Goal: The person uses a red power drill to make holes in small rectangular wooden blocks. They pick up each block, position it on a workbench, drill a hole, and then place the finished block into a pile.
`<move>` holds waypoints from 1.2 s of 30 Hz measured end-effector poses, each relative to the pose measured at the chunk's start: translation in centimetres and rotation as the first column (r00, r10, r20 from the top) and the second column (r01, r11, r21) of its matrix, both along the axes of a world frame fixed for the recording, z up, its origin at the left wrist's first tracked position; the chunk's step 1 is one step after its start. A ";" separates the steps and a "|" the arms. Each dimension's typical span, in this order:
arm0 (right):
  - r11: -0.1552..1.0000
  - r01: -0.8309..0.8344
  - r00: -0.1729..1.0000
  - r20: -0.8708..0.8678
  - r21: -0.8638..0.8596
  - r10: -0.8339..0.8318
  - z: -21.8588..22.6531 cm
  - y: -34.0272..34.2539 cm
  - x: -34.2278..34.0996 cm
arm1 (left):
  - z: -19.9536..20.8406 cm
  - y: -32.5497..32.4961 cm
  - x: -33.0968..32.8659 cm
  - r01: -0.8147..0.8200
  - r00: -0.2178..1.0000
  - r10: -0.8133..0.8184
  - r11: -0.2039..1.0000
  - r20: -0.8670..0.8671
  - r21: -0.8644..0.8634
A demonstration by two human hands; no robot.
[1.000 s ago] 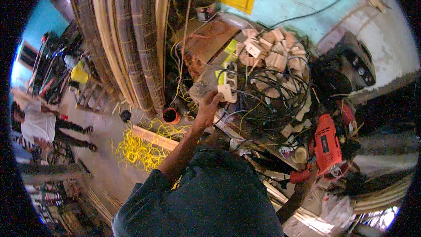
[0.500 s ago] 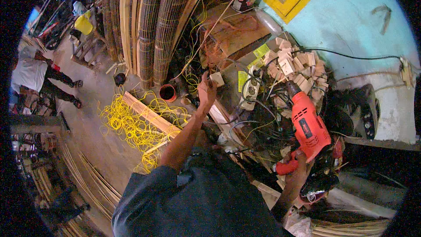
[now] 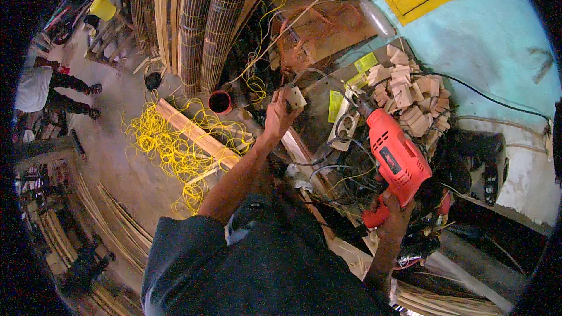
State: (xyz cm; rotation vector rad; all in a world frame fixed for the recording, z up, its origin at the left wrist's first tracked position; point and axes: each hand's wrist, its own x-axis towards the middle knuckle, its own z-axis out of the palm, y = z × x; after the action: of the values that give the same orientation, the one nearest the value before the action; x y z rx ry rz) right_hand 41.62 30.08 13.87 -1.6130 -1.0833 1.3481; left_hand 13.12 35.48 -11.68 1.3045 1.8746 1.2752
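My right hand (image 3: 393, 206) is wrapped round the handle of a red power drill (image 3: 404, 151). The drill's dark chuck (image 3: 366, 104) points up and to the left, toward the block in my other hand. With my left hand (image 3: 278, 114) I grip a small flat wooden block (image 3: 297, 98), its pale face turned to the right. A gap remains between the drill's front end and this block. Right behind the drill lies a heap of similar small wooden blocks (image 3: 417, 96).
A white power strip (image 3: 345, 131) and dark cables lie between my hands. Tangled yellow cord (image 3: 158, 146) surrounds a wooden plank (image 3: 196, 131) on the floor. Rolled slatted mats (image 3: 202, 29) stand upright ahead. Another person (image 3: 38, 88) is at the far left.
The drill has swung left, closer to the block. My left hand has turned, showing more of the block's face. The whole view has shifted a little.
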 end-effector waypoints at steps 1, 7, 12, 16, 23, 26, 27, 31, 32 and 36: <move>0.998 0.054 0.992 -0.111 -0.015 -0.055 -0.2 0.1 -0.9 | 1.0 0.2 0.1 -0.006 0.995 0.007 1.000 0.101 -0.010; 0.999 -0.034 0.994 -0.103 -0.024 0.031 -1.0 1.5 -3.4 | 0.9 0.1 0.1 -0.067 0.997 0.068 0.997 0.039 -0.039; 0.975 -0.196 0.978 0.055 -0.104 0.203 0.0 2.4 -4.2 | 3.9 -1.6 1.5 -0.134 0.981 0.138 0.990 -0.137 0.036; 0.968 -0.171 0.918 0.326 -0.187 0.225 -0.4 2.9 -2.7 | 3.2 -4.9 3.6 0.051 0.925 -0.043 0.999 -0.378 0.010; 0.925 -0.351 0.886 0.269 -0.147 0.379 2.1 5.2 -6.4 | 3.8 -3.6 2.9 0.251 0.846 -0.260 0.964 -0.465 -0.083; 0.928 -0.351 0.891 0.261 -0.124 0.371 2.0 5.3 -7.5 | 0.9 -2.7 2.6 0.299 0.844 -0.285 0.953 -0.454 -0.042; 0.944 -0.315 0.908 0.260 -0.097 0.329 2.1 5.0 -8.8 | 0.8 -2.5 2.3 0.315 0.839 -0.288 0.949 -0.462 -0.020; 0.936 -0.349 0.900 0.260 -0.056 0.351 1.0 6.0 -8.8 | 0.8 -2.9 1.7 0.336 0.788 -0.321 0.939 -0.525 -0.070; 0.927 -0.369 0.884 0.282 -0.068 0.373 1.0 6.1 -8.4 | 0.7 -2.5 1.8 0.323 0.775 -0.311 0.943 -0.550 -0.078; 0.886 -0.441 0.772 0.442 -0.144 0.457 0.5 7.1 -7.0 | 0.5 -2.5 2.5 0.272 0.812 -0.291 0.956 -0.505 -0.113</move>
State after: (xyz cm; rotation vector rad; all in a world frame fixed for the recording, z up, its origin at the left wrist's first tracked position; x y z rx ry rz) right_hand 34.63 37.16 14.41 -1.8278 -1.8466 1.2950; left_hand 15.64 32.98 -11.19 1.9715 1.9224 0.7749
